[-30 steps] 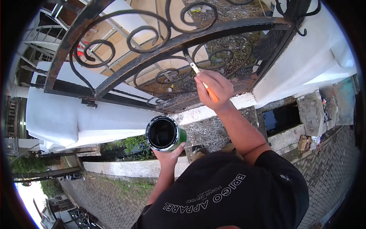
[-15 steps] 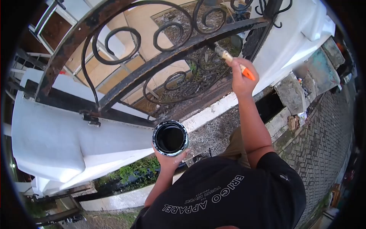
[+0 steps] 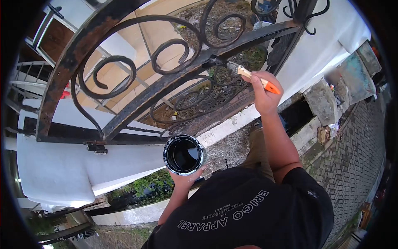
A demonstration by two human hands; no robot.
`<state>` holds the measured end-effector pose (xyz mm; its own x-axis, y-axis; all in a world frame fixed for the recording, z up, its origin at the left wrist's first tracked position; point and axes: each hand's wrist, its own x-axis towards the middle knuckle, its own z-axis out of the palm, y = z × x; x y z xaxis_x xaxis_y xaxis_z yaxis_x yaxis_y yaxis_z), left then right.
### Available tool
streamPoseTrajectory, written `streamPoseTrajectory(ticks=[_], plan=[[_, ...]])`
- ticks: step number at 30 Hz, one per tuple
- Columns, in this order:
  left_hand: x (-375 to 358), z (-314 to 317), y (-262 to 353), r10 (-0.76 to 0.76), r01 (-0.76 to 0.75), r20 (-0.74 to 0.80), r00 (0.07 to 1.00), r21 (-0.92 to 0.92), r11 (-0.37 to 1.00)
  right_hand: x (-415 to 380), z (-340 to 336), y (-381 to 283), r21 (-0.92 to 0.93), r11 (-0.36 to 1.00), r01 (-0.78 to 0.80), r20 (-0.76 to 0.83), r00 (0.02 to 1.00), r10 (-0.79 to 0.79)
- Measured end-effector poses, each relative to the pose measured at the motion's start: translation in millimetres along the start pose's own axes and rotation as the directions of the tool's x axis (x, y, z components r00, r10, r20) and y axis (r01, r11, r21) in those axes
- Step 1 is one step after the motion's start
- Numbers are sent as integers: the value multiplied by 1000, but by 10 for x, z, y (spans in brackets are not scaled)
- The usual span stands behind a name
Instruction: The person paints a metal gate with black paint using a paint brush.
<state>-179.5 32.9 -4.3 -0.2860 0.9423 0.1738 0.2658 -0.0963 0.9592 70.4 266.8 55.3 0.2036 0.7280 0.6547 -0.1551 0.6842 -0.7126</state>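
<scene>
My right hand [image 3: 266, 92] is closed round a paintbrush [image 3: 245, 73] with a pale handle and an orange end. Its dark bristles are at the curved metal bar of a wrought-iron gate [image 3: 157, 88], seemingly touching it. The bar looks black, while the gate's outer arch shows rusty brown patches. Low in front of me, my left hand [image 3: 185, 177] grips an open can of black paint [image 3: 184, 155] from below and the side. White and dark smears mark the can's rim. Most of the left fingers are hidden behind the can.
White walls [image 3: 58, 166] flank the gate on both sides. A concrete ledge [image 3: 228, 124] runs below it. To the right lie an open drain [image 3: 296, 117], concrete slabs [image 3: 321, 99] and brick paving [image 3: 348, 153]. Green plants [image 3: 145, 184] grow in a ditch at lower left.
The brush has moved down and slightly left along the bar, with my right hand lower. The can has tilted a little, showing a bright reflection. The view has shifted slightly.
</scene>
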Motion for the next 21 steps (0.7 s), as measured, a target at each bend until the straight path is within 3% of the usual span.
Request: streamPoseTrajectory(ticks=[4,6,8,9,10,12,15,16,19,21], plan=[[58,48,100,-1,2,-16,1000,17,1000,15,-157,-89,5,1000,-9,-88,996,10],[82,73,94,-9,5,-51,999,-76,997,-23,-189,-144,-33,999,12,-99,995,-15],[95,41,108,-22,20,-34,999,-71,997,-91,-185,-176,-432,888,159,-85,973,-215],[99,27,109,-31,30,-24,999,-69,997,-73,-123,-257,-529,823,206,-33,964,-262],[102,14,94,-33,32,-16,999,-69,997,-86,-50,-255,-536,820,202,-37,965,-261],[116,-18,69,-6,6,-10,1000,-73,997,-99,103,-232,-471,762,444,161,893,-421],[138,-41,97,-37,38,11,999,-69,997,-239,259,-329,-415,782,465,258,885,-389],[141,-46,89,-36,37,15,999,-70,997,-239,230,-333,-419,780,464,256,885,-389],[131,-75,51,25,-24,3,1000,-86,996,-177,139,-308,-522,772,363,41,915,-402],[99,-97,39,17,-16,5,1000,-98,995,-146,196,-283,-528,757,384,85,911,-403]])
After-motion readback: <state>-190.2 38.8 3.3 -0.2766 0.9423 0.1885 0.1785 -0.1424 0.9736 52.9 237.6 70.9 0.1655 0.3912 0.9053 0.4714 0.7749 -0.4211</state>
